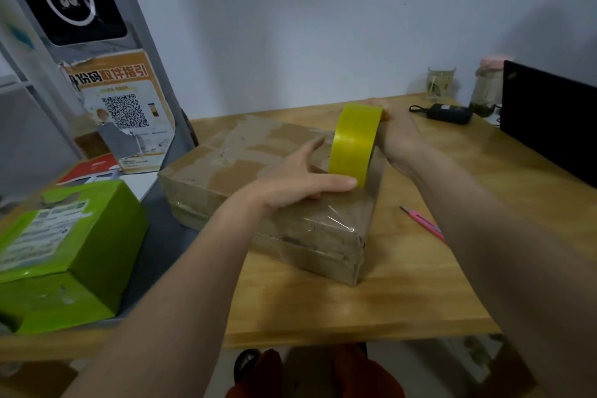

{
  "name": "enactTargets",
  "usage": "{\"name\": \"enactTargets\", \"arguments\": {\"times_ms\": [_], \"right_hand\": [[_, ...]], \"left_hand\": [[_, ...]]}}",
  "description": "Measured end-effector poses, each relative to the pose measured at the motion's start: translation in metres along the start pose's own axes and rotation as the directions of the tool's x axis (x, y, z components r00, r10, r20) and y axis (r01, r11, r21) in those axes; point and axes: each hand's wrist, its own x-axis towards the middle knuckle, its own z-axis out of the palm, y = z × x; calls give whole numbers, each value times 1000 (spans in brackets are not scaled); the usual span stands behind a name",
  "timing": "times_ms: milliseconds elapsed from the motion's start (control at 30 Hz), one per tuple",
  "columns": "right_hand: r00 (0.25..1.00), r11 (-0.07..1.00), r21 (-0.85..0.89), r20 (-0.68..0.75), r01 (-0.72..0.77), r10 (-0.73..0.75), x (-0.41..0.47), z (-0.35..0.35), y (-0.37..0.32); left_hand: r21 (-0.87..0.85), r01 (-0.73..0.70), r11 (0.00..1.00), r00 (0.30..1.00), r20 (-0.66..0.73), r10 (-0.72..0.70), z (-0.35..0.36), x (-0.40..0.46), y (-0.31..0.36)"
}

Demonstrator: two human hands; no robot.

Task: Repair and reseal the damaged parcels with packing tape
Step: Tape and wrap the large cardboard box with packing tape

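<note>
Brown cardboard parcel (268,191) lying flat on the wooden desk (403,284), overhanging its left edge, scuffed on top and already wrapped in clear film at the near right end. Yellow roll of packing tape (353,145) stood on edge atop the parcel's right side, gripped from the far right by the right hand (395,132), fingers hidden behind the roll, so probably curled through or round it; held upright likely to pay tape out along the top face. Left hand (300,176) laid flat on the parcel just left of the roll, fingers straight and pressing, thumb touching the roll's base; seemingly pinning the loose tape end and steadying the box. Pink utility knife (423,223) near on the right, within reach for cutting. Green box (55,255) well apart at near left, perhaps the next parcel. Far right: black adapter (449,113), two glass jars (441,82) and a dark laptop (549,119), none in the tape's path.
</note>
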Motion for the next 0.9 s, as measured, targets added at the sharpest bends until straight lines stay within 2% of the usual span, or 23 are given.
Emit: {"name": "enactTargets", "arguments": {"times_ms": [100, 300, 500, 567, 633, 700, 767, 833, 900], "right_hand": [[1000, 999, 44, -13, -2, 3, 0, -3, -8], [998, 994, -92, -11, 60, -61, -6, -16, -18], [997, 989, -148, 76, 25, -13, -18, -25, -10], [999, 992, -122, 37, 2, 3, -28, -34, 0], [993, 971, -222, -88, -92, 74, -43, -44, 19], [958, 843, -460, -200, -279, 208, -60, -53, 52], [911, 609, -688, -207, -395, 357, -79, -58, 84], [880, 411, -822, -208, -393, 427, -95, -58, 103], [897, 339, -865, -238, -370, 372, -102, -58, 111]], "left_hand": [[-141, -42, 989, 999, 0, 42, 13, 15, 2], [-354, -101, 930, 995, -36, 94, 39, 30, -3], [-371, -76, 925, 997, -2, 81, 42, 33, -4], [-374, -86, 923, 996, -13, 87, 43, 32, -3], [-388, -87, 918, 996, -33, 80, 43, 31, -3], [-423, -87, 902, 996, -37, 79, 43, 32, -2], [-475, -101, 874, 995, -31, 98, 42, 32, -1], [-501, -110, 859, 993, -21, 115, 43, 31, 1], [-488, -118, 865, 992, -10, 130, 45, 30, 2]]}}
